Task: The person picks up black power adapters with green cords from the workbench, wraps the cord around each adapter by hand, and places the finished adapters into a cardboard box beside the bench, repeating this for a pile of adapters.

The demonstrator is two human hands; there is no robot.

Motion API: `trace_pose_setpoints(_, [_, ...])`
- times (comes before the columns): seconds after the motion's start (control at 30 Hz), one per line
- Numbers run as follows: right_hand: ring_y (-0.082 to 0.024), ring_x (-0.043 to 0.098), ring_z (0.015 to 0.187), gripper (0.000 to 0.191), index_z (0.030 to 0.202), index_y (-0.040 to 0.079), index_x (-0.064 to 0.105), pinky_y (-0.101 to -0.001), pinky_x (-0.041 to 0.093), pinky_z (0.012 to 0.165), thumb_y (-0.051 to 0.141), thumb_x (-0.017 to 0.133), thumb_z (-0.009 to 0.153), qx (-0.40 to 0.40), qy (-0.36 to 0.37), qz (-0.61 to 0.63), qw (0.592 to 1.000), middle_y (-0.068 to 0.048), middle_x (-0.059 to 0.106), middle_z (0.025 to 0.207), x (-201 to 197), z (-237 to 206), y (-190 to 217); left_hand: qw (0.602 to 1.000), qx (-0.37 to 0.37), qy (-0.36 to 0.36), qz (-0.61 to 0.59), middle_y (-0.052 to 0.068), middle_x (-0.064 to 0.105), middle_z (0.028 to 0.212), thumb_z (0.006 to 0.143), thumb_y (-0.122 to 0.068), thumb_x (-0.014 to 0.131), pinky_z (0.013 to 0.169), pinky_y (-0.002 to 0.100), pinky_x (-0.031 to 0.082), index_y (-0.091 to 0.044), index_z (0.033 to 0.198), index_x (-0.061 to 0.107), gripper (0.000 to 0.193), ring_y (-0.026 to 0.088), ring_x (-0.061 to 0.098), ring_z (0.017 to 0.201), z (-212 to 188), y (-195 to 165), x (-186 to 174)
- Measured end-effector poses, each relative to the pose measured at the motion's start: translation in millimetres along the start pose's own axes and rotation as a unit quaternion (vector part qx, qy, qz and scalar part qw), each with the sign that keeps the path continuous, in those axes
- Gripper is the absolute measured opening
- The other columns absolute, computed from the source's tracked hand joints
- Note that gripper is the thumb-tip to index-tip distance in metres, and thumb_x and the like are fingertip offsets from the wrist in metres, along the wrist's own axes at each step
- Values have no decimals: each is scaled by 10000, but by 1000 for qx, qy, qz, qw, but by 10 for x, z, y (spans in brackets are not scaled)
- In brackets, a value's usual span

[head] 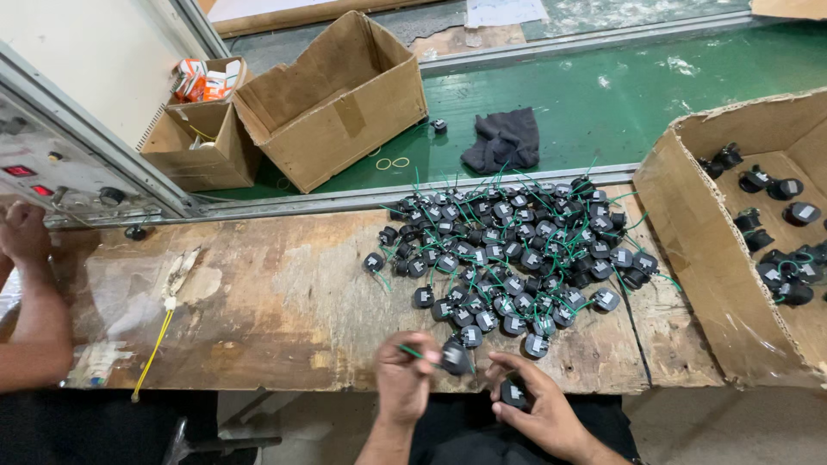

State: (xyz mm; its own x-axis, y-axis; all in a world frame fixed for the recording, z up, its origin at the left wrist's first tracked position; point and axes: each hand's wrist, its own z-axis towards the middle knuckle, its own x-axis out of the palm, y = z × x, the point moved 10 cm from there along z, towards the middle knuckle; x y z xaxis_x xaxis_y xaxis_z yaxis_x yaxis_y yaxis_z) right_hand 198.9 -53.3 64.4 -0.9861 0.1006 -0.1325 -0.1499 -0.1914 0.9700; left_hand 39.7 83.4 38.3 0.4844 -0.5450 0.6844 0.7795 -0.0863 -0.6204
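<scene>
- Worn wooden planks are serving as our bench, and we are standing at the near edge of it.
- We are pinching a small black coil part in our left hand, fingers closed narrowly on its green lead wire.
- We are curling our right hand around a second black part, cupping it loosely against the palm.
- We are judging these parts to be light, hard and stiff in the body, with thin bendable wires that snag; taking hold by the body looks safer than by the wire.
- We are looking just beyond at a tangled heap of the same parts.
- We are seeing a cardboard box with more of them at the right.
- We are noticing another person's hand by a control panel far left.
- We are seeing two open cartons and a dark cloth on the green surface beyond.
</scene>
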Motion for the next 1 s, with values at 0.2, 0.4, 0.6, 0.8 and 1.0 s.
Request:
trace_pose_setpoints(0.2, [-129, 627, 895, 560, 1417, 89, 504, -319, 613, 659, 92, 731, 906, 246, 79, 255, 932, -53, 624, 1039, 299, -283, -840, 873, 65, 98, 474, 50, 781, 855, 751, 6, 863, 711, 325, 575, -65, 912, 785, 192, 199, 715, 812, 137, -107, 1053])
trace_pose_setpoints(0.4, [-195, 604, 1186, 494, 1322, -27, 607, -372, 478, 1032, 42, 830, 886, 52, 87, 87, 991, -112, 687, 1252, 63, -305, -765, 835, 112, 244, 481, 95, 800, 1113, 874, 64, 744, 943, 379, 614, -38, 1079, 718, 230, 241, 758, 1059, -114, -214, 1431])
trace_pose_setpoints(0.6, [-180, 632, 1100, 433, 1243, -1, 667, -353, 501, 991, 83, 833, 852, 89, 72, 51, 992, -120, 743, 1163, 74, -256, -766, 827, 81, 291, 474, 119, 752, 1233, 818, 14, 794, 1066, 440, 532, -48, 1070, 727, 268, 337, 678, 1214, -206, -352, 1315])
trace_pose_setpoints(0.8, [-298, 692, 1039, 423, 1128, -2, 669, -390, 537, 897, 59, 866, 759, -72, 110, -130, 983, -153, 700, 1051, 156, -125, -178, 950, -249, 61, 177, 32, 690, 969, 750, -57, 884, 911, 401, 527, -88, 834, 582, 316, 218, 669, 961, -254, 230, 856])
trace_pose_setpoints(1.0, [-284, 717, 1009, 381, 1041, 24, 686, -401, 549, 891, 33, 889, 719, -95, 36, -79, 992, -128, 704, 1048, -28, -106, -15, 865, 126, 197, 444, 90, 728, 960, 767, -89, 856, 1067, 488, 477, -54, 843, 632, 239, 278, 699, 1043, -67, -475, 1197])
